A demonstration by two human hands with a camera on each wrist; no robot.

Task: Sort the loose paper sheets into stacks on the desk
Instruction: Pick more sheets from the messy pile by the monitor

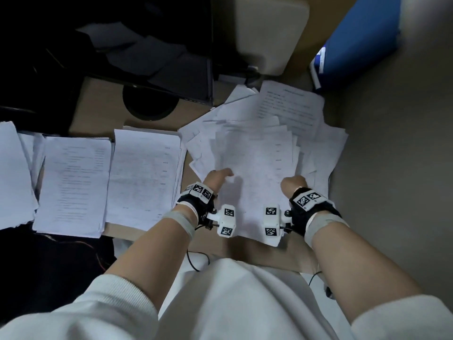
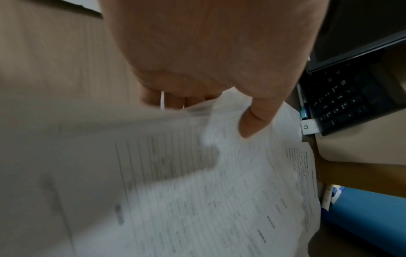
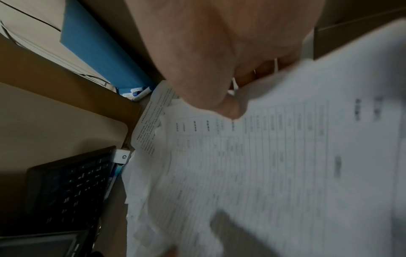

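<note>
Loose sheet pile (image 1: 264,148) fanned over right part of desk (image 1: 103,104), reaching its right edge. Three stacks (image 1: 144,177) side by side fill left part, middle one (image 1: 73,185) touching far-left one (image 1: 14,173); narrow strip of bare wood between nearest stack and pile. Behind stacks: bare desk patch, round black base (image 1: 149,104), dark keyboard (image 2: 342,102) beyond it. Beige box (image 1: 267,33) and blue block (image 1: 358,45) close off back right. Open floor (image 1: 392,168) right of desk.
</note>
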